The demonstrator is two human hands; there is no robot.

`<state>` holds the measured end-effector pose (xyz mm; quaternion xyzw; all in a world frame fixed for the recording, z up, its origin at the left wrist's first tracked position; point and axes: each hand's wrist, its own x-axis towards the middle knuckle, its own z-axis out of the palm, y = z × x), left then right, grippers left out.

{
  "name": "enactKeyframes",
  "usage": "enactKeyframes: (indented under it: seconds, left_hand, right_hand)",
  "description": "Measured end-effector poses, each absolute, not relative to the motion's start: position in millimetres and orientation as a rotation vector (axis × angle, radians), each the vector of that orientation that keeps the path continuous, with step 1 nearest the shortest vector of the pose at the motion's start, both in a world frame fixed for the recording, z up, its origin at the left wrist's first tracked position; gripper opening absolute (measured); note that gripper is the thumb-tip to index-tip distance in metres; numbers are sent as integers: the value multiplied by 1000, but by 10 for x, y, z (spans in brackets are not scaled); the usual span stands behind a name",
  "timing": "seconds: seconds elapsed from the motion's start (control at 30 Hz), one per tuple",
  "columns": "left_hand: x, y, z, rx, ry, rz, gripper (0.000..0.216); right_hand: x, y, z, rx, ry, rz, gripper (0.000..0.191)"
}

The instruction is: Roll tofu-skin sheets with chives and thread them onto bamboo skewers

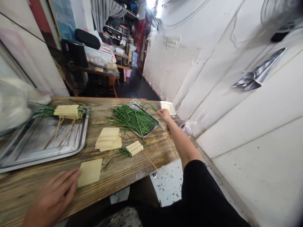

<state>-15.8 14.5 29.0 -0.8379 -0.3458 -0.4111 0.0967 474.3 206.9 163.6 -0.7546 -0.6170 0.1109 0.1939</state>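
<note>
My right hand [163, 114] is closed in a pinch on a few green chives [151, 107], at the far right of a heap of chives [134, 118] on a metal tray [155, 128]. Low on the left, my left hand [56, 192] lies with fingers stretched out, its fingertips at the edge of a square pale-yellow sheet [91, 171]. Behind that sheet is a stack of similar sheets [108, 138]. Beside the stack, rolled sheets with chives inside [134, 148] sit on a thin wooden skewer [150, 160].
A large metal tray [81, 140] at left bears finished skewered rolls [67, 111]. Loose skewers [170, 142], a white container [168, 108], a plastic bag [186, 128] and green-handled scissors [135, 101] lie around the chives. A wall [224, 104] borders the right; a masked person [107, 36] sits farther back.
</note>
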Motion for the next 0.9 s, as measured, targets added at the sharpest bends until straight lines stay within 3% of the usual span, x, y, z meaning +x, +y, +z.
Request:
enactKeyframes:
  seconds: [0.23, 0.4, 0.7, 0.83, 0.9]
  left_hand:
    - [-207, 140, 214, -2525, -1043, -1227, 29]
    - [-185, 131, 234, -2531, -1088, -1172, 33]
    - [-212, 103, 324, -2567, -1186, -1189, 37]
    - [46, 211, 774, -2528, -1162, -1268, 34]
    - [273, 281, 1153, -2529, -1151, -1332, 36]
  right_hand:
    - [4367, 2112, 1126, -2207, -1892, 287, 26]
    - [4242, 2091, 1129, -2276, -1998, 231, 27]
    - [4190, 1675, 2062, -2229, -2220, -119, 34]
    - [3856, 1226, 2470, -2015, -2478, -217, 27]
    - [3617, 988, 2624, -1668, -2791, -289, 27]
